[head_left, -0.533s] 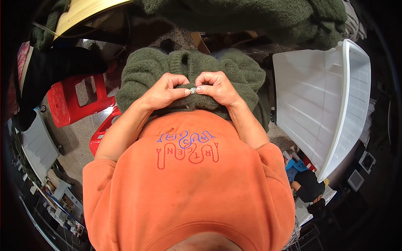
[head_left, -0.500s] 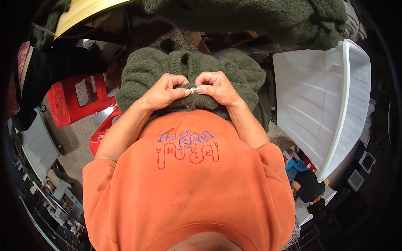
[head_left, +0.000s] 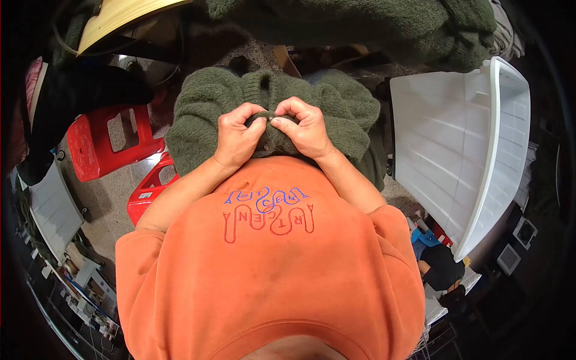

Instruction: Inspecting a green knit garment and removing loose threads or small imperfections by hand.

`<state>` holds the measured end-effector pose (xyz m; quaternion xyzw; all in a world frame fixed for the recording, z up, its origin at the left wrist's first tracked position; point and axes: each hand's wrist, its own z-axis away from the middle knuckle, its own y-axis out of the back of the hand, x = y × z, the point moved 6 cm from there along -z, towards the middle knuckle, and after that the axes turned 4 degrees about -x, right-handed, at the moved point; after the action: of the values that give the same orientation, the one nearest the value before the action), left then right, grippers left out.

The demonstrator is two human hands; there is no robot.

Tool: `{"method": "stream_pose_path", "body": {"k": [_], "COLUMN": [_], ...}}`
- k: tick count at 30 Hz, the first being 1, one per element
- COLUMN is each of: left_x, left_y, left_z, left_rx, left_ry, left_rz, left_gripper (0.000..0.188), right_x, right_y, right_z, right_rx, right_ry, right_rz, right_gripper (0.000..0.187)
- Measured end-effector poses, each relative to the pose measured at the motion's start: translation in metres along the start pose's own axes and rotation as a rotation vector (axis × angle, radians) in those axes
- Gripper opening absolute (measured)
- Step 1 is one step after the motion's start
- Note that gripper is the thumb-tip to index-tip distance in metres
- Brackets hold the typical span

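A dark green knitted garment [head_left: 207,105] lies bunched across my lap. My left hand [head_left: 237,135] and my right hand [head_left: 305,129] meet over its middle, thumbs and fingers pinching the knit with a small fold of fabric between them. The thumb tips almost touch. Whether a small fastener sits under the fingertips, I cannot tell, since they cover the spot. A dark opening in the knit shows just beyond the hands, and another bit of the fabric hangs below them against my orange shirt [head_left: 270,276].
A large white plastic bin [head_left: 444,132] stands on the right. Red plastic stools [head_left: 99,150] are on the left. Ahead lies a heap of more green knitwear [head_left: 360,27], beside a pale yellow wooden edge [head_left: 120,21]. Another person [head_left: 444,267] shows at the lower right.
A small shiny, silvery round piece showed between my thumb tips before and is now out of sight. Both hands have turned and drawn together, with fabric gathered between the fingers.
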<state>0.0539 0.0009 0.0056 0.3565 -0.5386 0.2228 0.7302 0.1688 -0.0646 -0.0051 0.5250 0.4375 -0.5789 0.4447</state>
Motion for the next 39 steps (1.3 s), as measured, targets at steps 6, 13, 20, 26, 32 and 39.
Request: {"method": "stream_pose_path", "body": {"k": [6,13,20,26,32,39], "left_x": [0.016,0.038,0.043,0.047,0.056,0.058], "left_y": [0.003,0.005,0.012,0.017,0.017,0.018], "left_z": [0.004,0.006,0.006,0.012,0.014,0.019], "left_rx": [0.099,0.09,-0.066,-0.034,-0.057,0.055], "left_ry": [-0.27,-0.509,-0.552,-0.554,-0.595,-0.717], "left_rz": [-0.104,-0.358,-0.191,-0.104,-0.122,-0.131], "left_gripper": [0.015,0.019,0.022,0.021,0.019,0.019], "right_x": [0.01,-0.001,-0.001,-0.007,-0.012,-0.015], "right_y": [-0.008,-0.007,-0.006,-0.01,-0.012,-0.013], "right_z": [-0.003,0.003,0.005,0.005,0.006,0.006], "right_rx": [-0.052,0.089,0.043,-0.001,-0.016,-0.013], "right_ry": [-0.117,0.037,-0.093,-0.152,-0.134,-0.125], "right_rz": [-0.215,-0.085,-0.249,-0.395,-0.448,-0.389], "right_gripper": [0.014,0.019,0.016,0.016,0.015,0.015]}}
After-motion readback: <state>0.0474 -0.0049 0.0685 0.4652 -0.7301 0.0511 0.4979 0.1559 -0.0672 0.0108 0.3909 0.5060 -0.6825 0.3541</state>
